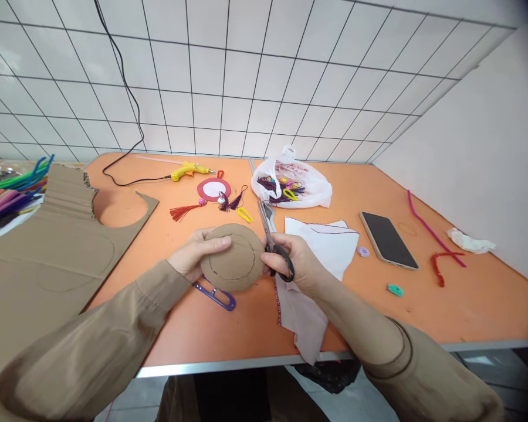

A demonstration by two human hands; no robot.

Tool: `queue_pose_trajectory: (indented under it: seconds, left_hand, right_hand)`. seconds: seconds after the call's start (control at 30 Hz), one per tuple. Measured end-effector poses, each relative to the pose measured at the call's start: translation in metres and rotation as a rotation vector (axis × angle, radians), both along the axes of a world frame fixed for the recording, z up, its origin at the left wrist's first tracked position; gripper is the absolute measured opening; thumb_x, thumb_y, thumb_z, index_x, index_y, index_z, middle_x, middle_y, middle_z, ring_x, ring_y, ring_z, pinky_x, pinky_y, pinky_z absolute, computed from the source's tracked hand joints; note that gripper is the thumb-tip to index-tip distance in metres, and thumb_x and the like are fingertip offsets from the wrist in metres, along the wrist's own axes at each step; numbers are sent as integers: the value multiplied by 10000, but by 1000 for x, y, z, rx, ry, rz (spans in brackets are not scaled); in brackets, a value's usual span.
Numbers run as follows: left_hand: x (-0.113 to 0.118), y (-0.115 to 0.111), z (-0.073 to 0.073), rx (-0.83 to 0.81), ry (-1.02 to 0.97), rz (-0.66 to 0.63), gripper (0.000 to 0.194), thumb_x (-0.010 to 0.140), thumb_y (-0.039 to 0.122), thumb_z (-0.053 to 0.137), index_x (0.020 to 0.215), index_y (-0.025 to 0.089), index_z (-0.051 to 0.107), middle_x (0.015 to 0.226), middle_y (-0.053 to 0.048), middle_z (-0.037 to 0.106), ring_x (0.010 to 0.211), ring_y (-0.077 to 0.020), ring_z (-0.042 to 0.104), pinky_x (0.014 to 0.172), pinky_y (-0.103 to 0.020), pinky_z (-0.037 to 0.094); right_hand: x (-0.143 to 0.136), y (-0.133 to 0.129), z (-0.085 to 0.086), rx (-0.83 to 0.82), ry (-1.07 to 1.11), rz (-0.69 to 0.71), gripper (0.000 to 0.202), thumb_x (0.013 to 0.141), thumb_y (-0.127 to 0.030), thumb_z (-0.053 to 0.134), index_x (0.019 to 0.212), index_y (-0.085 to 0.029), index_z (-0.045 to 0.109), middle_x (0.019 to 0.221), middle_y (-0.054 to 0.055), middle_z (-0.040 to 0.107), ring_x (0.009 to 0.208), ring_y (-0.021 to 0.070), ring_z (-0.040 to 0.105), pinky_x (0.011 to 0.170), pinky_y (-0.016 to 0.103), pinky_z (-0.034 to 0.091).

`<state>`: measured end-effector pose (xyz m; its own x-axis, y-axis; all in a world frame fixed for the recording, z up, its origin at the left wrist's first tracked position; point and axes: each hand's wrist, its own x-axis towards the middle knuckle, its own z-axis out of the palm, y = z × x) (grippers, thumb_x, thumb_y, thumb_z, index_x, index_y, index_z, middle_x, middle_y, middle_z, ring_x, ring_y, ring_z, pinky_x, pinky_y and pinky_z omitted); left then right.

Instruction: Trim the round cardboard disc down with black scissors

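My left hand (194,251) grips a round cardboard disc (232,266) by its left side, thumb on top. A circle is drawn on the disc inside its edge. In my right hand (295,258) is a pair of scissors (284,264) with black handles, its blades pointing away from me beside the disc. The right fingertips come up against the disc's right edge. Partly under the disc lies a purple flat tool (222,299) with slots. A white cloth (325,243) with dark red stitched edges spreads beneath and beyond my right hand.
A large cut cardboard sheet (35,281) covers the left side. Farther back are a yellow glue gun (189,170) with its cord, a red-rimmed disc (202,189), tassels (187,211) and a white plastic bag (317,190). A phone (389,240) and pipe cleaners (435,234) lie right.
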<state>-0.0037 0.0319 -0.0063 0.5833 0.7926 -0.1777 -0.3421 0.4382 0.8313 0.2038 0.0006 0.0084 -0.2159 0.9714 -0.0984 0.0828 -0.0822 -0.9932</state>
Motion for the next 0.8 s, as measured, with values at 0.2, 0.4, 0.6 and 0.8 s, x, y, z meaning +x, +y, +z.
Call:
queue_pose_trajectory:
  seconds: [0.2,0.4,0.6,0.8]
  left_hand:
    - [6,-2,-3,5,-37,53,412,681,333,777,1015,97,727,1077,-187,726,1052,-356,658,877,-449,541]
    - [13,-8,-7,-11,127,116,469,618,249,816,1060,145,698,1027,-142,743,945,-320,698,712,-386,598]
    - [11,-9,4,-32,191,121,406,633,183,788,1026,121,707,911,-129,761,759,-256,710,616,-352,613]
    - [11,-14,9,-109,169,81,504,708,305,763,1183,182,648,1026,-146,745,964,-368,689,645,-468,622]
  right_hand:
    - [-1,2,0,77,61,-200,117,642,-245,653,686,-173,572,497,-48,575,471,101,519,481,223,395]
    - [-3,2,-3,56,99,-156,161,666,-286,670,702,-162,573,516,-36,590,482,98,521,469,220,382]
    - [-5,1,2,67,93,-145,126,645,-244,646,651,-171,543,509,-43,567,478,95,518,465,217,382]
    - [-7,-2,2,65,104,-155,129,641,-234,645,630,-187,526,512,-51,549,487,98,521,490,229,409]
